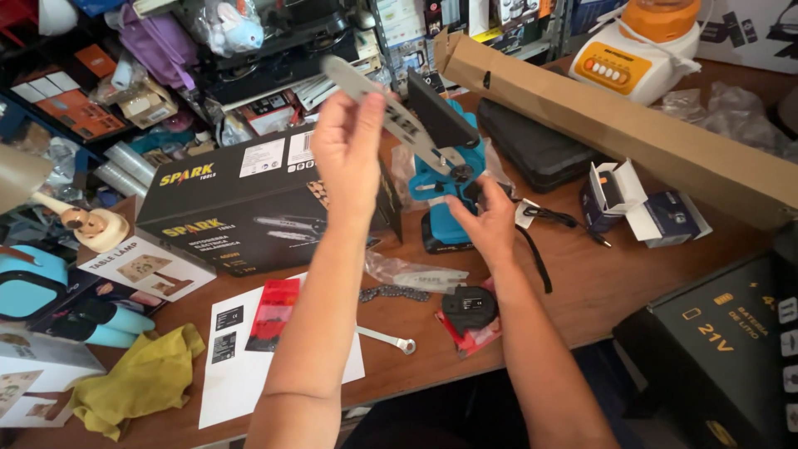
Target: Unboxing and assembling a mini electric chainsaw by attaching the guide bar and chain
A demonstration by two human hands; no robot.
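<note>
Head view: left hand [347,154] closed around the upper part of a grey guide bar [391,116], tilting it onto the blue cordless saw body [445,179] standing mid-table. Right hand [486,223] grips the saw's base, fingers curled. Looks like bar fitting in progress. Next move needs the bar slot seated; saw chain [395,293], wrench [386,338] and black cover [470,306] lie near.

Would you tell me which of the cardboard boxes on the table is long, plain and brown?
The long brown box lying diagonally at the back right; the others are black or white printed cartons.
</note>
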